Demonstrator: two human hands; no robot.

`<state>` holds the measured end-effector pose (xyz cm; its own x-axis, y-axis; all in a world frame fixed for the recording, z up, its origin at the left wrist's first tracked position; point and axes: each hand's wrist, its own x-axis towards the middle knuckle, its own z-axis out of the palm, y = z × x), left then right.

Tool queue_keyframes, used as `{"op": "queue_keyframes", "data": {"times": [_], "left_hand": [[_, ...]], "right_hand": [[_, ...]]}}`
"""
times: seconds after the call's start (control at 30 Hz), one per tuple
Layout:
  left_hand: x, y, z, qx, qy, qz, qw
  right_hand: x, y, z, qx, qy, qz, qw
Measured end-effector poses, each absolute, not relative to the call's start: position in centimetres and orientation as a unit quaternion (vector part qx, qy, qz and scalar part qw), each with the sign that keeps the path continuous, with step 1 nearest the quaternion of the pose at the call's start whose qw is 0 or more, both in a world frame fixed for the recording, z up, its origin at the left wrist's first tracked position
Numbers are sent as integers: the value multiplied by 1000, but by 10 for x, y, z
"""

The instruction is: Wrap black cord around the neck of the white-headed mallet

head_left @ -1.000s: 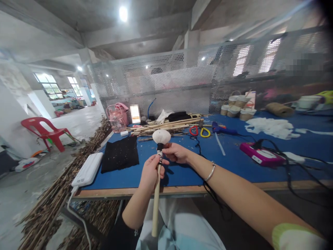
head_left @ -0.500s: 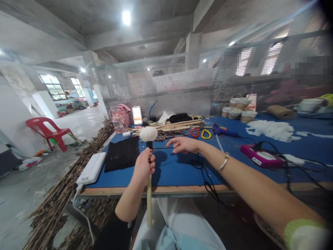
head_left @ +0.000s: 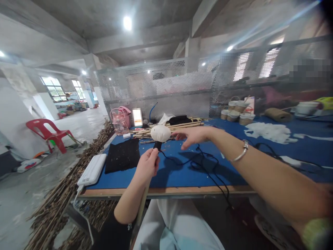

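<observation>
Since the earlier view, the rounded white head (head_left: 160, 133) of the pale wooden stick (head_left: 143, 201) has shifted right, and the bare right hand (head_left: 195, 134) now sits just beside it. Thin black cord (head_left: 179, 164), previously drawn straight toward that hand, now sags from the stick onto the blue tabletop (head_left: 117, 180) and joins loose loops at the right. Fingers of the bare left hand (head_left: 147, 163) are closed around the stick, directly below the black wrapped band (head_left: 157, 146) under the head. Stick position: above the near edge of the tabletop, head uppermost and tilted right. Fingers of the right hand are spread and partly bent; contact with the head cannot be determined. A square black cloth (head_left: 122, 156) lies left of the stick, beside a white rectangular power bank (head_left: 92, 170).
</observation>
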<state>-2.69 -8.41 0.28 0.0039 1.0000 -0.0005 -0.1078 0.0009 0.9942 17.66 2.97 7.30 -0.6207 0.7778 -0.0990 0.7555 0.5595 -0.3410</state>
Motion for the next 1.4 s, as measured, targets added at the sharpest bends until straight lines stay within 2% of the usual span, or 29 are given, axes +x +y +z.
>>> {"op": "queue_keyframes", "data": {"times": [0.07, 0.2, 0.27, 0.4, 0.5, 0.6, 0.7, 0.8, 0.87, 0.9, 0.93, 0.97, 1.0, 1.07, 1.13, 1.27, 1.4], "left_hand": [[-23, -83, -3, 468, 473, 516, 540], [-27, -85, -7, 459, 474, 513, 549], [-28, -85, -8, 453, 474, 513, 554], [-24, -84, -11, 451, 464, 510, 566], [-21, -83, -12, 451, 461, 508, 570], [-22, -82, -12, 453, 458, 508, 572], [-27, -81, -12, 454, 458, 508, 571], [-30, -81, -12, 452, 466, 505, 569], [-32, -82, -12, 455, 469, 500, 568], [-33, -83, -12, 457, 470, 498, 568], [-34, -83, -13, 459, 470, 495, 569], [-35, -83, -13, 460, 470, 492, 571], [-36, -84, -14, 460, 469, 489, 574], [-37, -83, -15, 457, 471, 489, 574], [-37, -82, -17, 455, 473, 492, 572], [-33, -80, -21, 449, 465, 495, 580], [-30, -79, -23, 450, 456, 490, 591]], "right_hand": [[169, 8, 68, -416, -890, 186, 18], [191, -16, 45, -537, -838, 68, -71], [210, -17, 28, -567, -814, 90, -90], [228, -17, -6, -586, -805, 90, -24], [213, -34, -17, -535, -837, 108, 36], [183, -73, -7, -445, -859, 245, 68], [157, -109, 15, -353, -828, 434, 38], [153, -106, 33, -264, -753, 597, -86], [162, -82, 40, -237, -727, 624, -162], [169, -68, 41, -253, -739, 604, -158], [176, -54, 41, -299, -770, 555, -101], [183, -43, 40, -363, -803, 471, -33], [188, -35, 37, -424, -828, 367, -4], [195, -33, 29, -501, -844, 189, -37], [194, -43, 19, -519, -843, 92, -107], [185, -70, 5, -476, -869, 25, -134], [170, -102, 7, -367, -919, 67, -131]]}}
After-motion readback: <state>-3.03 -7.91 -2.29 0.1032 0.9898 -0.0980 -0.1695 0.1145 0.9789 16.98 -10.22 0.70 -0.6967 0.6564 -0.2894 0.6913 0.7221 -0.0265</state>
